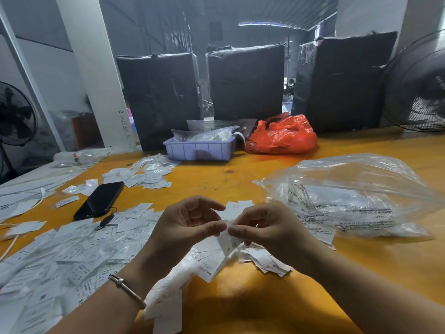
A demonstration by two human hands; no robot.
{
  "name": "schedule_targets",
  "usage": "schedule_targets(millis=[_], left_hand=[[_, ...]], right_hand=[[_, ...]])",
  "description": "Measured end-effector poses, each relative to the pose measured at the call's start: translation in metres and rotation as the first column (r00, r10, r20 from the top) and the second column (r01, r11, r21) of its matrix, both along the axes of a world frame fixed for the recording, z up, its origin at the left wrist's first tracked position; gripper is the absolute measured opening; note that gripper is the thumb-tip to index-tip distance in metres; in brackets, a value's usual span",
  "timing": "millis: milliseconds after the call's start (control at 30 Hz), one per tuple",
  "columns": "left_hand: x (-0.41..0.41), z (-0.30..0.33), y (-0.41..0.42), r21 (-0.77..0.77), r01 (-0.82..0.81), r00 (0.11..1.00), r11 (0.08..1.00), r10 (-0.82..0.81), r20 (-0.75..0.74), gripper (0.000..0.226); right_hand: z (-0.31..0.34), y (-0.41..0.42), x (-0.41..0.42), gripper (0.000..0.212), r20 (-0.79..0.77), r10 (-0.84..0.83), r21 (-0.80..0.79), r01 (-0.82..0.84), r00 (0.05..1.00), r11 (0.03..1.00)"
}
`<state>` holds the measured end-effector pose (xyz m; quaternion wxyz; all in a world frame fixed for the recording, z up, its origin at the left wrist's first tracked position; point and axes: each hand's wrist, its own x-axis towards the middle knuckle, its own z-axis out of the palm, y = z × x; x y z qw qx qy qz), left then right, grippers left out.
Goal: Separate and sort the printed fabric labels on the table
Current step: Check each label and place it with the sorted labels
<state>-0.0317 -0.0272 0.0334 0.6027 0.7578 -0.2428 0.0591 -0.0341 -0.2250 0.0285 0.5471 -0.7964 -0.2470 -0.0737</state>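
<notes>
Labels by the heap are what remain, so I judge the sorting well short of done. Taking the black phone [100, 200] as my landmark: the biggest spread of printed fabric labels [72, 256] lies loose and overlapping on the yellow counter [240, 179] below and to the left of it, with no clear order I can read. A second, smaller scatter [147, 172] sits just above and right of the phone, and a little clump [262, 259] lies well to its right, under my hands. Whether any of these is a finished group I cannot tell.

Containers next, largest first. The clear plastic bag [356, 194] lies far right of the phone, slumped open on the counter; it carries warning print, and a few labels seem to lie inside or beneath it. The red plastic bag [284, 136] sits up and right of the phone, knotted or crumpled, contents hidden. The lilac tray [199, 148], above and right of the phone, holds clear packets whose contents are too blurred to name.

My left hand [190, 222] and right hand [262, 225] meet right of the phone, each grip pinched with thumb and forefinger on the same joined labels [228, 239], lifted clear of the counter, ready to be pulled apart.
</notes>
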Motion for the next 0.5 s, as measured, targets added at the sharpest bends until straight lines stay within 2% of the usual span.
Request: schedule_targets(millis=[100,233,267,400,467,500], left_hand=[[0.000,0.001,0.001,0.039,0.062,0.996,0.997,-0.059,-0.061,0.035],[0.000,-0.002,-0.002,0.076,0.097,0.995,0.992,-0.094,-0.032,0.023],[0.001,-0.003,-0.002,0.073,0.084,0.996,0.994,-0.083,-0.016,0.022],[0.001,-0.002,0.000,0.099,0.045,0.998,0.994,-0.050,0.046,0.020],[0.001,-0.003,0.000,0.115,0.042,0.997,0.992,-0.049,0.061,0.018],[0.001,-0.003,0.000,0.122,0.041,0.997,0.992,-0.049,0.065,0.017]], right_hand=[[0.001,-0.003,0.000,0.009,0.002,0.008,0.058,-0.008,1.000,0.998],[0.003,-0.005,0.002,0.006,0.015,-0.026,0.033,0.025,1.000,0.999],[0.004,-0.007,0.002,0.009,0.045,-0.064,0.055,0.062,0.997,0.997],[0.016,-0.017,-0.001,0.043,0.282,-0.256,0.155,0.219,0.925,0.963],[0.022,-0.019,-0.006,0.051,0.367,-0.247,0.159,0.201,0.897,0.967],[0.024,-0.018,-0.009,0.046,0.392,-0.224,0.157,0.174,0.892,0.972]])
